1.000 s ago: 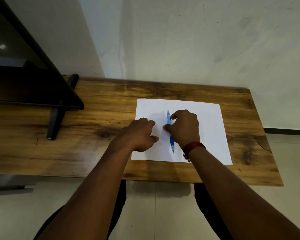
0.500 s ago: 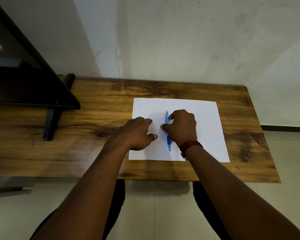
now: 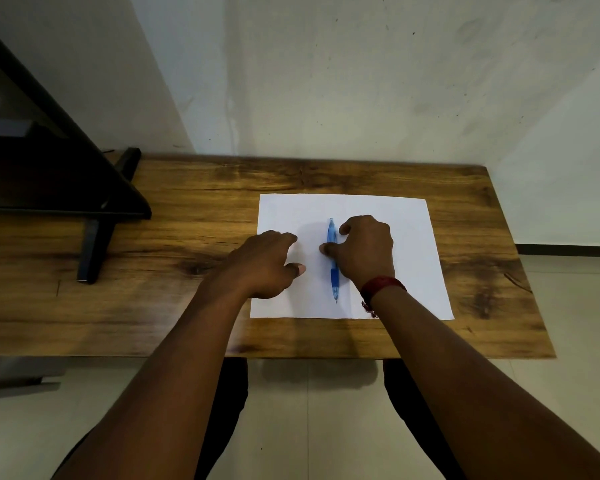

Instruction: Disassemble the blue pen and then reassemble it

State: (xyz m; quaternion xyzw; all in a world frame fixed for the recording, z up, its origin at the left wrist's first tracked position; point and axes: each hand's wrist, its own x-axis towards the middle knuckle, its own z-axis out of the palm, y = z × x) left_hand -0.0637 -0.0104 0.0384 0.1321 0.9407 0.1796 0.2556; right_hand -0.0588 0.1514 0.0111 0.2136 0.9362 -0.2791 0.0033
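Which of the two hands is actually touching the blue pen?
The right hand, the one with the red wristband; its thumb and fingers close around the blue pen. The left hand rests beside it on the paper.

Light: soft, dim-ish, w/ diagonal bright band on wall [image 3: 326, 81] toward 1 o'clock.
Shadows: faint beside hands on paper [image 3: 347, 209]; darker under table [image 3: 187, 188] edge.
Glare: small spot, 9 o'clock.
Distortion: wide-angle stretch at edges.
Blur: slight.
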